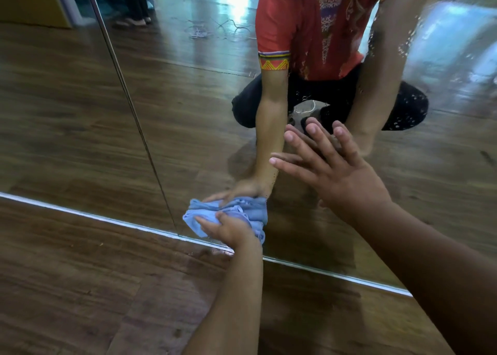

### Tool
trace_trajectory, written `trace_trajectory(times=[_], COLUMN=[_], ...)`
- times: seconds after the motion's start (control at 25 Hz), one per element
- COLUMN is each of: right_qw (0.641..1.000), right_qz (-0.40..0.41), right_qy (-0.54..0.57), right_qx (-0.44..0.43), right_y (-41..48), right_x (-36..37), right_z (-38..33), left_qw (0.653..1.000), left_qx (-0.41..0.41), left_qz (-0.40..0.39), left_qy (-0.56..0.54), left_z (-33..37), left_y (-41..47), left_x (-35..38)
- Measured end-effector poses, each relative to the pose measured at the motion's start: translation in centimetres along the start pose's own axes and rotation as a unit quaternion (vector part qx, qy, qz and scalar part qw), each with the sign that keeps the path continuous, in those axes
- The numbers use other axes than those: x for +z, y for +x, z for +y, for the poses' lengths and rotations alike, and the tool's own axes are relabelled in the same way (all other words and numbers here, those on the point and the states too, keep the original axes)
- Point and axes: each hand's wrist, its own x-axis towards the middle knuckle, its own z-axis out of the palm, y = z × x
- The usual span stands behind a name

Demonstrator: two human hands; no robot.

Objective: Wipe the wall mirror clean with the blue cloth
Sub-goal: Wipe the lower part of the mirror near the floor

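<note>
The wall mirror [188, 112] reaches down to the floor, and my crouched body is reflected in it. My left hand [230, 231] grips the bunched blue cloth [200, 220] and holds it against the glass just above the mirror's bottom edge. The cloth's reflection meets it at the glass. Higher and to the right, my right hand [332, 173] lies flat on the mirror with its fingers spread and holds nothing.
A vertical seam [139, 128] joins two mirror panels left of the cloth. A metal strip [80, 214] runs along the mirror's base above the dark wooden floor [80, 287]. Droplets and smears [403, 45] cover the glass at upper right. Another person's feet [131, 21] are reflected far back.
</note>
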Motion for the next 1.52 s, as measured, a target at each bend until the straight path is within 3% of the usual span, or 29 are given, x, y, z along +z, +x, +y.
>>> trace_trajectory(times=[0.32,0.52,0.72,0.96,1.12,1.24,1.32,1.4,1.52], right_qw=[0.983,0.991,0.979,0.930,0.935,0.940,0.942,0.943,0.940], right_qz=[-0.126,0.023,0.079,0.053,0.023,0.010,0.002,0.005,0.017], right_qy=[0.127,0.120,0.134,0.188,0.204,0.197,0.177,0.165,0.168], right_qx=[-0.042,0.051,0.133,0.311,0.291,0.278,0.284,0.289,0.297], right_y=[0.5,-1.0,-5.2,-6.0,-6.5,-6.7,-6.7,-6.6,-6.4], right_x=[-2.3,-1.7,-2.2,-2.6,-1.4,-0.6,-0.3,0.1,0.2], right_z=[0.7,0.0,2.0,5.7,7.5,7.7,7.6,7.3,7.0], left_qw=[0.991,0.956,0.852,0.710,0.654,0.562,0.473,0.347,0.131], left_qx=[0.108,0.272,0.483,0.659,0.711,0.775,0.830,0.882,0.904], left_qz=[-0.057,-0.101,-0.145,-0.159,-0.171,-0.189,-0.188,-0.213,-0.286], left_qy=[-0.052,0.032,0.140,0.191,0.196,0.218,0.229,0.237,0.290], left_z=[10.7,16.5,19.5,21.6,22.1,21.1,20.0,18.7,17.6], left_y=[-4.9,-7.8,-9.8,-10.3,-12.4,-13.4,-12.9,-11.1,-6.5], left_x=[2.7,3.1,3.8,5.5,6.3,6.8,7.0,6.3,3.2])
